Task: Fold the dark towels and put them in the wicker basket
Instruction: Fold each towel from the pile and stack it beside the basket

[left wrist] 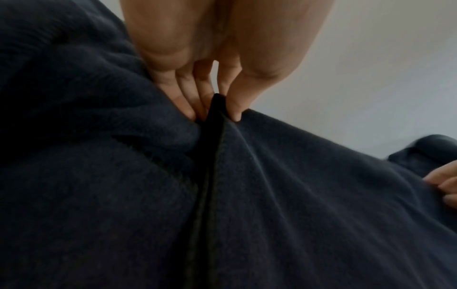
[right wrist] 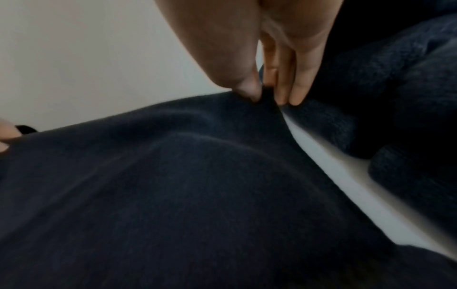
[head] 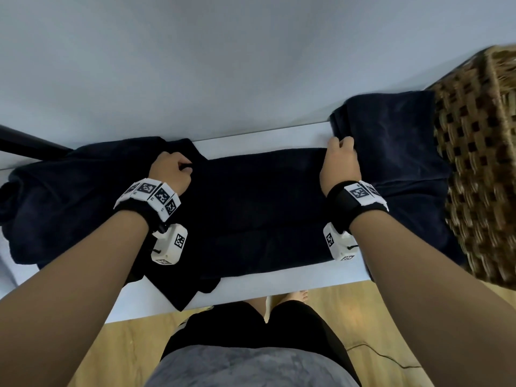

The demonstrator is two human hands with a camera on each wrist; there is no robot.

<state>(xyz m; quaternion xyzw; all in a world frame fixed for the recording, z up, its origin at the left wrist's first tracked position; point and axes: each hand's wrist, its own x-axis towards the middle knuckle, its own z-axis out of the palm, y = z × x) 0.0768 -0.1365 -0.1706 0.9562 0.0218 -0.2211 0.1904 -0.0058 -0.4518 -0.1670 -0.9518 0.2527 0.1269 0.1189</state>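
Note:
A dark navy towel (head: 259, 208) lies spread across the white table (head: 265, 138) between my hands. My left hand (head: 171, 171) pinches its far left corner (left wrist: 217, 105) between thumb and fingers. My right hand (head: 339, 160) pinches the far right corner (right wrist: 265, 95) the same way. A folded dark towel (head: 396, 152) lies to the right, touching the wicker basket (head: 480, 152) at the table's right end. A bunched pile of dark towels (head: 69, 196) sits on the left, partly under the spread one.
The table's far edge meets a pale wall (head: 251, 65). A black bar (head: 25, 141) slants in at the far left. Below the near edge are wooden floor (head: 391, 317) and my legs (head: 259, 322).

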